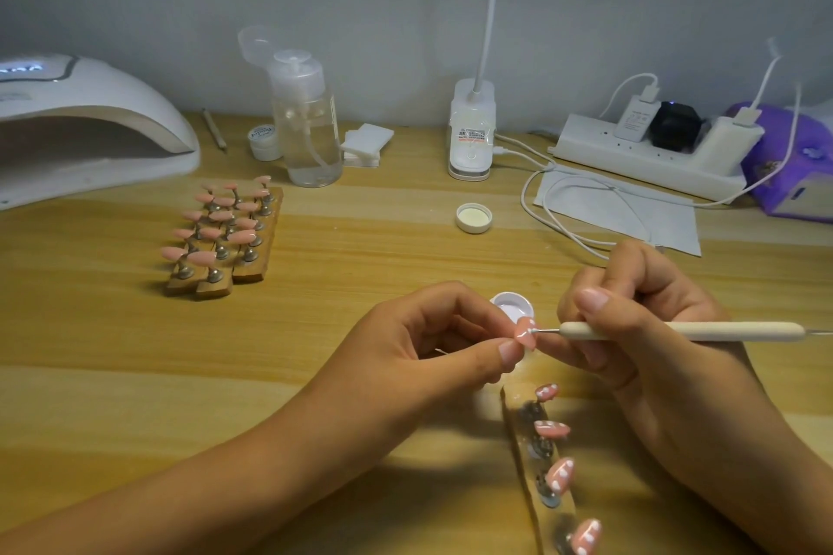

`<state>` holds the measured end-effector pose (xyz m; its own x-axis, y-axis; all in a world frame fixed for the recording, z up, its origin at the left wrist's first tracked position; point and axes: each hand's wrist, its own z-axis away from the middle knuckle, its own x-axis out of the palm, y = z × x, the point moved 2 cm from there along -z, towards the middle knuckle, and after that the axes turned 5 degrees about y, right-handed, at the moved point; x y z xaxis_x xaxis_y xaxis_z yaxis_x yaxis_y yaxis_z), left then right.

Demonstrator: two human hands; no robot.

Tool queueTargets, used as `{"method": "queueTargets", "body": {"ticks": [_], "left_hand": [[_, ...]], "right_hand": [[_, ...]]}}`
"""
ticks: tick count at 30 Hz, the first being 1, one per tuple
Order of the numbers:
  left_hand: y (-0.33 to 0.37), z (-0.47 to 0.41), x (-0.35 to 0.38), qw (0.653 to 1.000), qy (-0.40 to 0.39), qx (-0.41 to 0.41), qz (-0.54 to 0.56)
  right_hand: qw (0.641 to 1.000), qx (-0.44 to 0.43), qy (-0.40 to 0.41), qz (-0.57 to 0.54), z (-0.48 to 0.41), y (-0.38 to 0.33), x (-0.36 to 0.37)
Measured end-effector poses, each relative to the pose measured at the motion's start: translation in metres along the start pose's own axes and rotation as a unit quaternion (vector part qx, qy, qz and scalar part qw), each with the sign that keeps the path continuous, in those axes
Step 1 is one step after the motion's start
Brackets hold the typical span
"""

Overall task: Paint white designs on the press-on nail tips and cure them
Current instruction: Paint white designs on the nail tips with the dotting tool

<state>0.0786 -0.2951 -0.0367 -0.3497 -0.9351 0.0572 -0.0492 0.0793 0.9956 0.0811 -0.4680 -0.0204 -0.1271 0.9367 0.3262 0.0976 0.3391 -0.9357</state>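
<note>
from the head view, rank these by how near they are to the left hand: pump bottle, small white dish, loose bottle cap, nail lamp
1. small white dish, right behind the fingertips of the left hand.
2. loose bottle cap, mid-table, farther back.
3. pump bottle, back left, near the wall.
4. nail lamp, far left back corner.

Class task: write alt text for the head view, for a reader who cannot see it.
The left hand pinches a pink nail tip while the right hand touches a dotting tool to it. Dotted tips stand on a holder nearby; a curing lamp sits left.
</note>
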Motion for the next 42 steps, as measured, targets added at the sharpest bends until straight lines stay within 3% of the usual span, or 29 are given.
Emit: {"method": "queueTargets", "body": {"ticks": [42], "left_hand": [[0.0008, -0.0004, 0.0007, 1.000, 0.000, 0.006, -0.014]], "right_hand": [[1.000, -0.001, -0.003, 0.003, -0.0001, 0.0020, -0.0023]]}}
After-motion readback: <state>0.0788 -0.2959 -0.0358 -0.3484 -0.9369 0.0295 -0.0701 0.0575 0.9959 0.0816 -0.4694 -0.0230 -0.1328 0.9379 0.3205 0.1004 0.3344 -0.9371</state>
